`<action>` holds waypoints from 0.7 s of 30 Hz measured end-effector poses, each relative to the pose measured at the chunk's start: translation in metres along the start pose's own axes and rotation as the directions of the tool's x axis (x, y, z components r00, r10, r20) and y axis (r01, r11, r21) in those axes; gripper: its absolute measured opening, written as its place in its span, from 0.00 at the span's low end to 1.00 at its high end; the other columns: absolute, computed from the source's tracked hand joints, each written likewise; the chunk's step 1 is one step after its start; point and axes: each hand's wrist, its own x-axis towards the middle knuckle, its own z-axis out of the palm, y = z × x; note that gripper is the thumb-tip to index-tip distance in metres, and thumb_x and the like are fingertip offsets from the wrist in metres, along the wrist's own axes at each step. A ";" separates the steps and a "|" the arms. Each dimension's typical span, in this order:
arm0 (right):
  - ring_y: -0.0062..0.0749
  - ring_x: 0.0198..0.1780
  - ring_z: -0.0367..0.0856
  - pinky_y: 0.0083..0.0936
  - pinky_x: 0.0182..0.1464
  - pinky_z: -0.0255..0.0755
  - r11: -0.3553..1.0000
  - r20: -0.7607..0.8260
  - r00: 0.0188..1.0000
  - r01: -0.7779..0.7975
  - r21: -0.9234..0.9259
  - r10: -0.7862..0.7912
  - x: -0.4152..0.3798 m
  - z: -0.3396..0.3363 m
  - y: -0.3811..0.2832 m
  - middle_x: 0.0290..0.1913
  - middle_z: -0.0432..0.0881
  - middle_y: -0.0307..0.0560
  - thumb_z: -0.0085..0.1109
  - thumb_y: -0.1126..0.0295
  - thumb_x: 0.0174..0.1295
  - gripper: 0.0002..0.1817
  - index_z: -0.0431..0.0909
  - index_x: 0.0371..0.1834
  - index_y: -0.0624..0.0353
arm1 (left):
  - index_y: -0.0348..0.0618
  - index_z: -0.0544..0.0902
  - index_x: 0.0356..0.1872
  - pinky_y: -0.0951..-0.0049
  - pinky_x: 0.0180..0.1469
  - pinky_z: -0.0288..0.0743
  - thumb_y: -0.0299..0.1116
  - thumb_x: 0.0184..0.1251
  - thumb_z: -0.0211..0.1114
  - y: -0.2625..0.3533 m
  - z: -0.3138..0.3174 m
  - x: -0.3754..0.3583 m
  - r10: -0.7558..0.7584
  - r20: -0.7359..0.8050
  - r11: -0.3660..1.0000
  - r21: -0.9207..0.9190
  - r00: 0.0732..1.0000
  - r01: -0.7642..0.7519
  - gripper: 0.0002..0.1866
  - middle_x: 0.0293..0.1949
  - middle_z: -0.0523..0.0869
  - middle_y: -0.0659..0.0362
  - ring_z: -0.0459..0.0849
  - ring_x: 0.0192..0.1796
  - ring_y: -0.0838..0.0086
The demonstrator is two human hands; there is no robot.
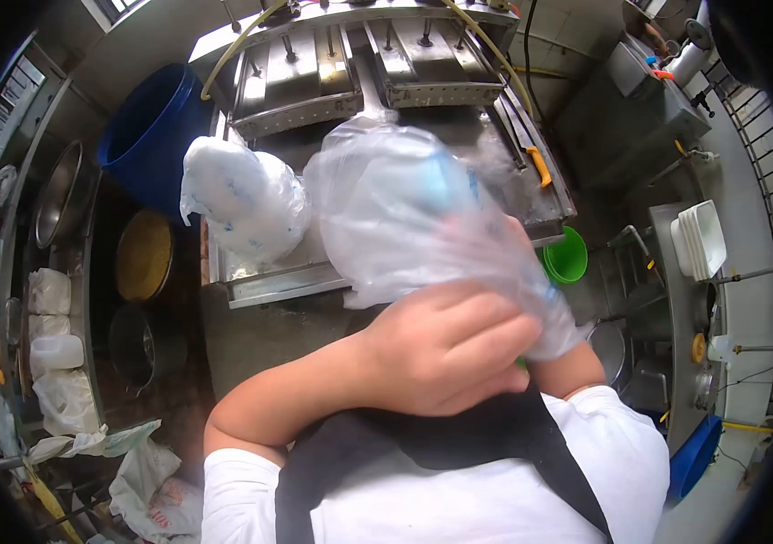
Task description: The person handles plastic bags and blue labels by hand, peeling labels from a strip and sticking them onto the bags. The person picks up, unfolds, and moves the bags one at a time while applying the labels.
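Observation:
A large clear plastic bag [377, 208] spreads in front of me, smeared by motion, with something bluish showing through it. My left hand [450, 344] is closed at the bag's near side, its fingers curled on the plastic. The bag reaches over my right forearm. My right hand [515, 238] is mostly hidden in or behind the bag, so its fingers cannot be made out. To the left, a filled white plastic bag [246, 199] with blue marks stands upright on the metal worktop [286, 283].
Perforated metal trays [300, 77] sit at the back of the worktop. A knife with a yellow handle [539, 165] lies at its right edge. Beside it stand a blue barrel [152, 127] on the left and a green bucket [568, 257] on the right. White containers [699, 238] are stacked far right.

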 end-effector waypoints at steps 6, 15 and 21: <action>0.18 0.48 0.84 0.20 0.53 0.78 0.893 0.195 0.956 0.278 -0.353 -0.220 -0.026 -0.028 -0.022 0.48 0.90 0.37 0.70 0.73 0.74 0.13 0.87 0.59 0.63 | 0.33 0.79 0.63 0.61 0.50 0.84 0.55 0.84 0.61 -0.034 -0.059 -0.037 0.009 -0.505 0.801 0.520 0.863 0.296 0.30 0.50 0.87 0.46 0.89 0.48 0.61; 0.17 0.44 0.83 0.19 0.49 0.78 0.900 0.077 0.997 0.063 -0.430 -0.033 -0.017 -0.033 -0.023 0.45 0.89 0.36 0.75 0.71 0.69 0.14 0.86 0.54 0.63 | 0.33 0.82 0.66 0.71 0.60 0.79 0.48 0.86 0.62 -0.075 -0.045 -0.082 -0.745 0.227 0.185 -0.833 0.627 0.521 0.26 0.55 0.89 0.58 0.86 0.56 0.74; 0.22 0.45 0.88 0.22 0.49 0.84 0.977 -0.070 0.976 0.204 -0.054 -0.208 -0.002 -0.034 -0.022 0.45 0.89 0.39 0.74 0.62 0.72 0.15 0.80 0.49 0.58 | 0.35 0.86 0.55 0.74 0.55 0.80 0.38 0.86 0.63 -0.068 -0.038 -0.073 -0.885 0.012 0.244 -0.839 0.465 0.486 0.15 0.49 0.90 0.61 0.86 0.50 0.79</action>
